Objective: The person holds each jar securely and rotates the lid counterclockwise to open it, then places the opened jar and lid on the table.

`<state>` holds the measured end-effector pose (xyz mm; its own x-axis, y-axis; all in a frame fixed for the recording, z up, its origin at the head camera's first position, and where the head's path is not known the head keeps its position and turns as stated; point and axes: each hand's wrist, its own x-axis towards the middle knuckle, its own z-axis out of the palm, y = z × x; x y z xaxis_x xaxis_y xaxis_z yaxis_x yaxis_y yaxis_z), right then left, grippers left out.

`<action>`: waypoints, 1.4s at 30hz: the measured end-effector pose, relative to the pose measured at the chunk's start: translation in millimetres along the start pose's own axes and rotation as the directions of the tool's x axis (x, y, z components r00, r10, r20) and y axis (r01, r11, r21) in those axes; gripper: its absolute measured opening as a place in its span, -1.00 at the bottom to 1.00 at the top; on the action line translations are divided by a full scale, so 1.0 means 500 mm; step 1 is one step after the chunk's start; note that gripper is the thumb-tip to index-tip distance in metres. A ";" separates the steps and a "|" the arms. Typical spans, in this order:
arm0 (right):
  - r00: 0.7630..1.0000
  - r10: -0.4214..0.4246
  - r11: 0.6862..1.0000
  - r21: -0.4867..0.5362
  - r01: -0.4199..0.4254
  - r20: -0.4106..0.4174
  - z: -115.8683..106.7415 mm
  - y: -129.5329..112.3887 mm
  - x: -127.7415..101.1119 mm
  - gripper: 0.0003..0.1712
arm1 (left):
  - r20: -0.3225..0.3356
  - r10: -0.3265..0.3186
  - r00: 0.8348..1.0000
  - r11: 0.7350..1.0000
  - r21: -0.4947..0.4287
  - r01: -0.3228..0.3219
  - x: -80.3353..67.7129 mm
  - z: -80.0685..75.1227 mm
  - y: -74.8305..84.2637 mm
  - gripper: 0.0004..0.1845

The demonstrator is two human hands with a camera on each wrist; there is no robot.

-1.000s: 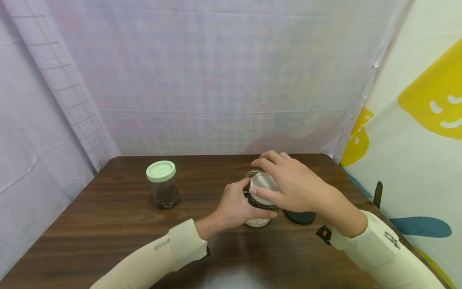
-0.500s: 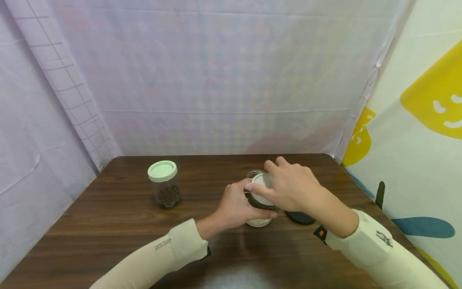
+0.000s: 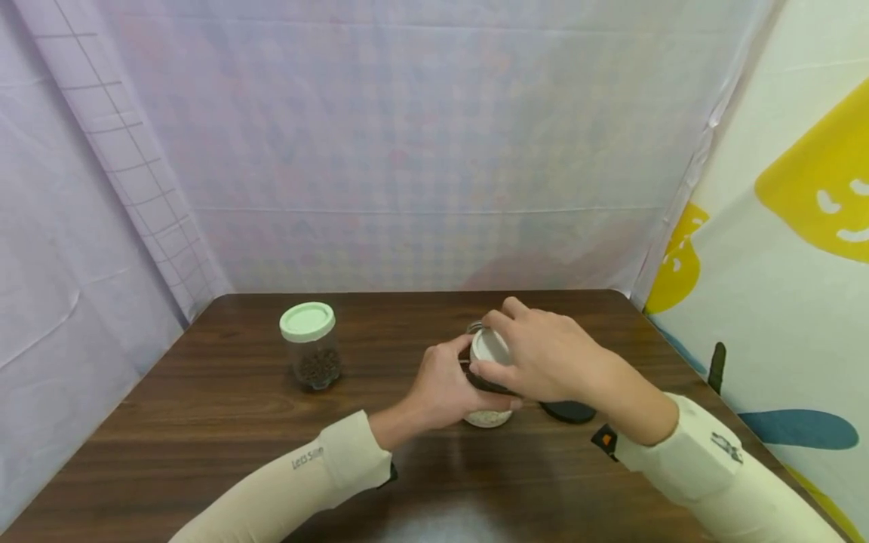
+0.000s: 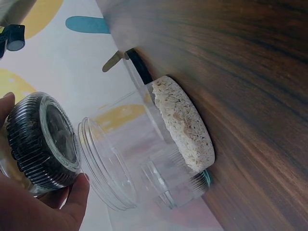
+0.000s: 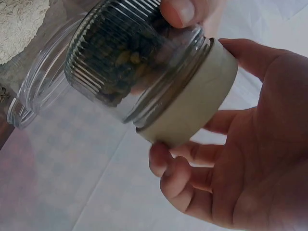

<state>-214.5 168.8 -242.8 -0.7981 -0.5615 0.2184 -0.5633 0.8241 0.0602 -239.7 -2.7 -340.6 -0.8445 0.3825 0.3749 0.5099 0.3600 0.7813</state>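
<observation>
My left hand (image 3: 441,386) grips a small ribbed glass jar (image 5: 120,53) with dark, seed-like pieces inside. My right hand (image 3: 553,351) holds the rim of its pale screw lid (image 5: 197,96) between thumb and fingers; the lid sits on the jar's mouth. In the left wrist view, the ribbed jar's base (image 4: 60,130) is just above the mouth of a larger clear jar (image 4: 110,163). That larger jar stands lidless on the table, with pale flakes or grains (image 4: 180,125) at its bottom. From the head, both hands hide most of it.
A jar with a mint-green lid (image 3: 308,323) and dark brown contents stands at the left of the wooden table (image 3: 204,452). A flat black lid (image 3: 569,412) lies right of the hands. Behind the larger jar is another clear ribbed container (image 4: 175,185).
My right hand's fingers have come down around the pale lid, turned with the wrist, and shifted their grip on its rim. The left hand keeps its hold on the ribbed jar.
</observation>
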 end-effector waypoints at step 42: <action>0.984 0.179 0.983 -0.040 -0.179 0.008 -0.032 -0.005 0.008 -0.10 | -0.032 -0.012 0.999 1.000 0.023 0.012 0.004 0.000 -0.001 -0.21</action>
<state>-213.2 165.7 -226.5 -0.8879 -0.4052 0.2181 -0.4024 0.9136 0.0589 -241.7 -1.9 -340.2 -0.8552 0.3506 0.3817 0.5030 0.3838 0.7744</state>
